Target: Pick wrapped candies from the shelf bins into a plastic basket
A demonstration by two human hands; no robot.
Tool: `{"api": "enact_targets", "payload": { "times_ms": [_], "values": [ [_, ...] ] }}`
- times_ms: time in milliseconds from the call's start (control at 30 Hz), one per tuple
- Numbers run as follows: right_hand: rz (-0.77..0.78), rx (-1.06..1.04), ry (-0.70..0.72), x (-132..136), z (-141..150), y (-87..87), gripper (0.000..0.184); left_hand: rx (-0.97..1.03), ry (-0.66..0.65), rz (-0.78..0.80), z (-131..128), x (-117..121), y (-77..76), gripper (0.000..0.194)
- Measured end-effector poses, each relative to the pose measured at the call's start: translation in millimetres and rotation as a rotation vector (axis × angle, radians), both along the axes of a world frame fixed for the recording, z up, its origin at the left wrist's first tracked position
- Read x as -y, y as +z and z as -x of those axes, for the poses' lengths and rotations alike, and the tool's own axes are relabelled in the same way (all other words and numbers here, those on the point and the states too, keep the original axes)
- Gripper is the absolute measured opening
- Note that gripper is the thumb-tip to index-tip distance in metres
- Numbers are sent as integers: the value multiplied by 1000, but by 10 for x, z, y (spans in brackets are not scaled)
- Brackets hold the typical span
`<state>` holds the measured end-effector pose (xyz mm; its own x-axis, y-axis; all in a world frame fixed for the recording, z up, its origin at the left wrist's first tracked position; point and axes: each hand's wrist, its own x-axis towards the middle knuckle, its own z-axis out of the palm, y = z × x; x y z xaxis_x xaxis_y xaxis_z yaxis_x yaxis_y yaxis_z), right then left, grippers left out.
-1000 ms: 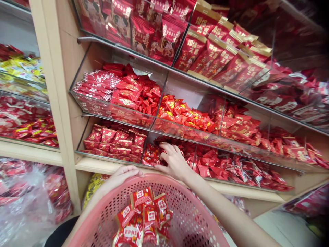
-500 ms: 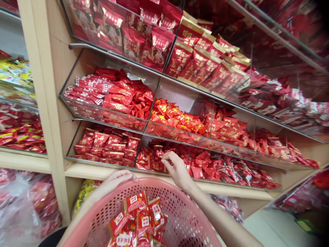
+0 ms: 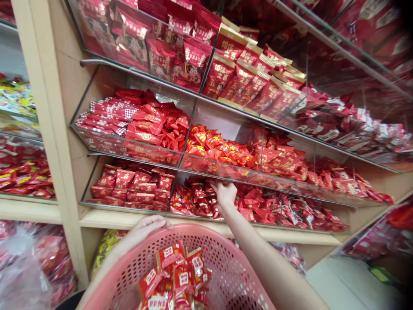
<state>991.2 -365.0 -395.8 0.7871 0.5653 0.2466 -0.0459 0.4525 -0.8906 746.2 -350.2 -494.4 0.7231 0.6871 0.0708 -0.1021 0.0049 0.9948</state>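
Note:
My left hand [image 3: 150,226] is closed over the far rim of a pink perforated plastic basket [image 3: 238,262]. Inside the basket lies a heap of red candy packets [image 3: 172,258] with white labels and gold edges. My right hand [image 3: 225,193] reaches over the basket into a bottom-shelf compartment of small dark-red wrapped candies [image 3: 196,198]. Its fingers are curled in against the candies towards the back, under the shelf above. Their tips are partly hidden, so whatever they hold does not show.
Left of that compartment sit stacked red packets [image 3: 132,185]; to its right are loose red wrapped sweets [image 3: 258,206]. A clear-fronted middle shelf [image 3: 219,165] overhangs them. A wooden upright [image 3: 48,107] stands left, with plastic-bagged goods [image 3: 26,267] below.
My right hand has moved deeper into the compartment, up and slightly right, and its fingers have curled in. My left hand stays on the basket rim. The view has shifted slightly.

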Motion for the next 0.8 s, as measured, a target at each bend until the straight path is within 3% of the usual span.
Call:
{"api": "enact_targets", "payload": {
  "times_ms": [233, 367, 433, 533, 633, 700, 800],
  "values": [
    [19, 76, 3, -71, 96, -69, 15, 9, 10, 23, 6, 23, -8, 26],
    [54, 230, -6, 92, 235, -133, 21, 30, 13, 6, -9, 28, -28, 26],
    [102, 518, -37, 232, 364, -182, 24, 35, 17, 7, -20, 32, -28, 27],
    [223, 1261, 8, 360, 574, -228, 23, 38, 14, -5, -37, 42, -13, 28],
    [454, 1930, 41, 268, 713, -213, 19, 36, 16, -16, -39, 53, 7, 31],
    [614, 2095, -23, 121, 746, -185, 21, 35, 21, -8, -29, 58, 18, 32],
    [766, 2105, -75, -73, 739, -157, 24, 34, 29, 22, -9, 63, 32, 32]
  ]
}}
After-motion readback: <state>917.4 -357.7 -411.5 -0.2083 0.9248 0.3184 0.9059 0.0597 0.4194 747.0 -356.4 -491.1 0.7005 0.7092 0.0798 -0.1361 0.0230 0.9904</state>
